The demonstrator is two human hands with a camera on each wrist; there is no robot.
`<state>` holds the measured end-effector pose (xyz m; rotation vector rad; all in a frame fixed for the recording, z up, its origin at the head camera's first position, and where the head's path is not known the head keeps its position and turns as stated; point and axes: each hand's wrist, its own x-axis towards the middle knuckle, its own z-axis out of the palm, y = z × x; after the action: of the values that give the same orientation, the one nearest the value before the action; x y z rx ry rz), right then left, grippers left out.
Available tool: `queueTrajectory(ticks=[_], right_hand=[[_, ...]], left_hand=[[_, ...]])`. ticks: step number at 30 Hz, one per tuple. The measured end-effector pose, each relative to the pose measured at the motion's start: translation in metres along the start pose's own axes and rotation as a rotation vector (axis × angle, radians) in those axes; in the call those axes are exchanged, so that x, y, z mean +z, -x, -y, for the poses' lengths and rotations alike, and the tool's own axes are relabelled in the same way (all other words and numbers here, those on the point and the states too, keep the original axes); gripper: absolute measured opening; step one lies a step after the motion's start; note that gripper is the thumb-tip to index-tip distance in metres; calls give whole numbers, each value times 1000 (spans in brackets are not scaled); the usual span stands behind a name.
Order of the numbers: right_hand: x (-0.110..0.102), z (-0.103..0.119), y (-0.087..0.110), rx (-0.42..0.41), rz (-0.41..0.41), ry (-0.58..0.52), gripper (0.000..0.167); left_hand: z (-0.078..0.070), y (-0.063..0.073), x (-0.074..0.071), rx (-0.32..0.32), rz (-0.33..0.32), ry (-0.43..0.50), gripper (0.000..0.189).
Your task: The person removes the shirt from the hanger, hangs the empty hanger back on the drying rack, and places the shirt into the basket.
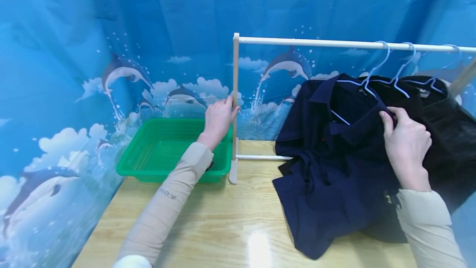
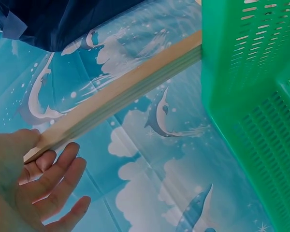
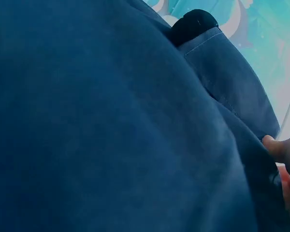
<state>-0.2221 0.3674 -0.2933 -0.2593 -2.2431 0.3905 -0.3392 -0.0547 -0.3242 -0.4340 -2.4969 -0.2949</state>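
A navy collared shirt (image 1: 346, 185) hangs from a light-blue hanger (image 1: 372, 73) on the white rail of a garment rack (image 1: 308, 41). My right hand (image 1: 407, 146) pinches the shirt near its collar, on the right shoulder. In the right wrist view the shirt (image 3: 111, 121) fills most of the picture, with the fingertips at its right edge. My left hand (image 1: 218, 121) grips the rack's wooden upright (image 1: 235, 77) between thumb and index finger. The left wrist view shows that hand (image 2: 43, 179) at the upright, its other fingers spread loosely.
Left of the rack, a green plastic basket (image 1: 126, 158) stands on the wooden table (image 1: 208, 226). Behind the navy shirt hang dark garments (image 1: 446, 135) on more hangers at the right. A blue dolphin-print curtain (image 1: 178, 20) covers the back and left.
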Motion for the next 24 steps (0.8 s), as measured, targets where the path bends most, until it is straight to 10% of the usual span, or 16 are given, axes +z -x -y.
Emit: queueTrajectory(ticks=[24], right_hand=[[10,-4,2,-62,-72,-73,36]], left_hand=[[-5,1,2,-36,4,-37,34]])
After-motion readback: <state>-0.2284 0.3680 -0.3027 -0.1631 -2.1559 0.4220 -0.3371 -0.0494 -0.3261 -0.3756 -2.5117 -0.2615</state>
